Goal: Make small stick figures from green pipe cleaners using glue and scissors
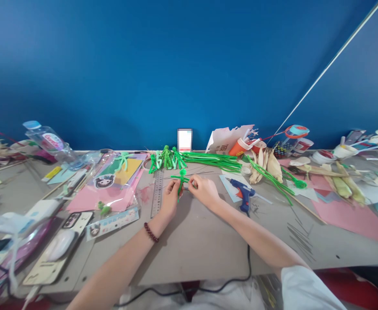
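Nearest the camera, a white sleeve (307, 286) and two bare forearms run up from the bottom edge, with a dark beaded bracelet (151, 232) on the left wrist. Taking a green fuzzy-stem figure (182, 173) as the dial's centre, it stands just above the grey table (204, 245), its looped head toward twelve. The left hand (172, 196) pinches its lower stem between thumb and fingers; the right hand (204, 189) pinches the tip of its three o'clock arm. Similar figures (167, 158) gather at eleven, a bundle of green stems (213, 160) lies at two, a blue glue gun (246, 194) at three, and a clear ruler (157, 196) between eight and nine.
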A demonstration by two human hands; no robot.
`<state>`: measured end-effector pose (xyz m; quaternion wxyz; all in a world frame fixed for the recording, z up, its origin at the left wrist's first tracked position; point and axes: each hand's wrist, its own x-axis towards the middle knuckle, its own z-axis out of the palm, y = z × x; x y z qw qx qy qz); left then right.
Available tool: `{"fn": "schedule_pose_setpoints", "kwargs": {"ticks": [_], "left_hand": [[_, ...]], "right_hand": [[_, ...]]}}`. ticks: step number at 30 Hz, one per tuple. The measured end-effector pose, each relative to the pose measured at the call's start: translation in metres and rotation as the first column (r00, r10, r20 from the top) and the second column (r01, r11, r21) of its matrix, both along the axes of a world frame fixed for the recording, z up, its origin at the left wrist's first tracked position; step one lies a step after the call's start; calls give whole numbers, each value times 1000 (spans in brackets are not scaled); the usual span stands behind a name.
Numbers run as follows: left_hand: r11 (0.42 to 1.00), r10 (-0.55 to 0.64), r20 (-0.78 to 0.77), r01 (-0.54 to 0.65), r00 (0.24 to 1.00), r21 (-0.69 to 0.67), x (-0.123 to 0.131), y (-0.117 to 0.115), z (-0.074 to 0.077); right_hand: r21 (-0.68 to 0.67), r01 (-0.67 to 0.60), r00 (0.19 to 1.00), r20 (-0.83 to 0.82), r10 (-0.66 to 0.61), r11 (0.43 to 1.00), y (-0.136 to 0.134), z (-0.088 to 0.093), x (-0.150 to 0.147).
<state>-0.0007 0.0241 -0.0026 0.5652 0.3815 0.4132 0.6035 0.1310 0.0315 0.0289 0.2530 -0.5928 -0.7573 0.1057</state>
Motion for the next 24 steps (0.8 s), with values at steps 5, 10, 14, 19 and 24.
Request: {"fn": "schedule_pose_setpoints", "kwargs": {"ticks": [5,10,14,19,24], "left_hand": [[992,-74,192,92,979,-87,-1,1,3],[979,-105,295,150,950,-136,-2,2,4],[977,-107,329,161,938,-142,-2,1,7],[980,-92,344,147,934,-135,-6,2,12],[978,-107,334,159,936,-133,-6,3,13]], "right_hand": [[13,2,1000,10,-2,1000,-1,-1,0],[60,33,999,31,-35,998,-2,-5,-2],[114,65,994,78,-74,991,-2,-8,-3],[143,38,999,3,-39,989,-1,-15,-2],[-24,-14,948,-318,5,1000,8,-23,1]]}}
